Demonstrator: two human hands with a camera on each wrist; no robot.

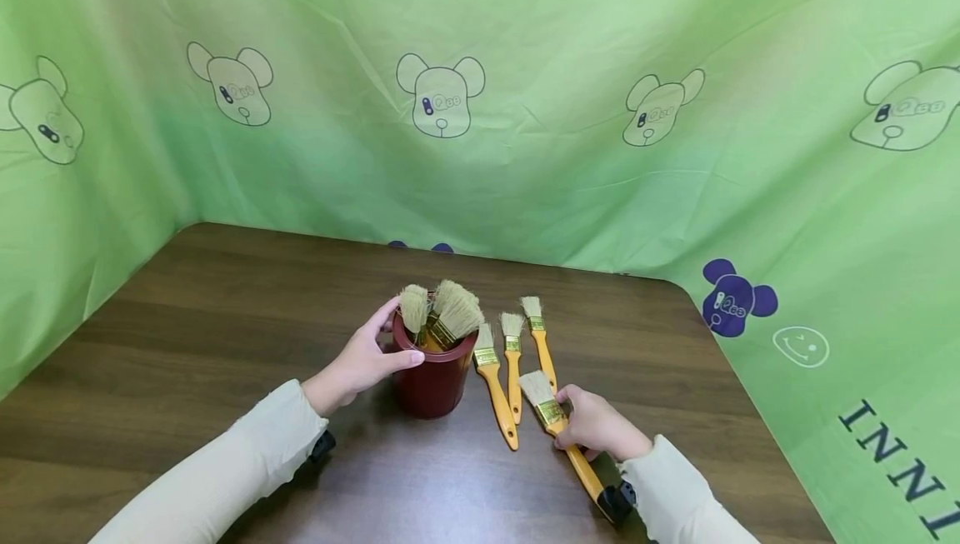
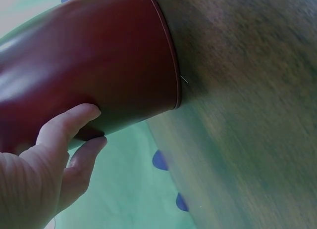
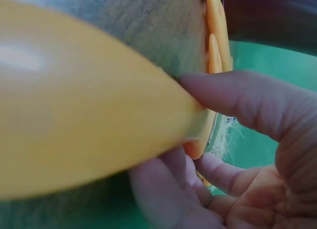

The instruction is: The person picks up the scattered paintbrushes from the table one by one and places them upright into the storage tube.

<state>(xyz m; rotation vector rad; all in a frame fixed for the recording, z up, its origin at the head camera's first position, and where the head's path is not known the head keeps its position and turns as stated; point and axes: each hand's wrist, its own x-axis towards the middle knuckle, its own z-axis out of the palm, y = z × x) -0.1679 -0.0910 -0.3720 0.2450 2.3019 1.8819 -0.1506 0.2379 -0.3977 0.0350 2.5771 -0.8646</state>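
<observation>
My left hand (image 1: pixel 363 367) grips a dark red round pot (image 1: pixel 431 387) near its rim, thumb on the near side. In the left wrist view two fingers touch the pot's smooth wall (image 2: pixel 114 56). Paintbrushes (image 1: pixel 456 311) stand in the pot with pale bristles up; their handles are mostly hidden. To the right, my right hand (image 1: pixel 600 427) pinches the yellow handle of a wide paintbrush (image 1: pixel 585 471), bristles pointing away from me. That handle (image 3: pixel 89 105) looms large in the right wrist view, thumb above and fingers below it.
Three more yellow-handled paintbrushes lie between pot and right hand: a left one (image 1: pixel 497 401), a middle one (image 1: pixel 513 377) and a right one (image 1: pixel 542 348). The brown wooden table (image 1: pixel 247 319) meets a green printed curtain (image 1: pixel 525 177) at the back and sides.
</observation>
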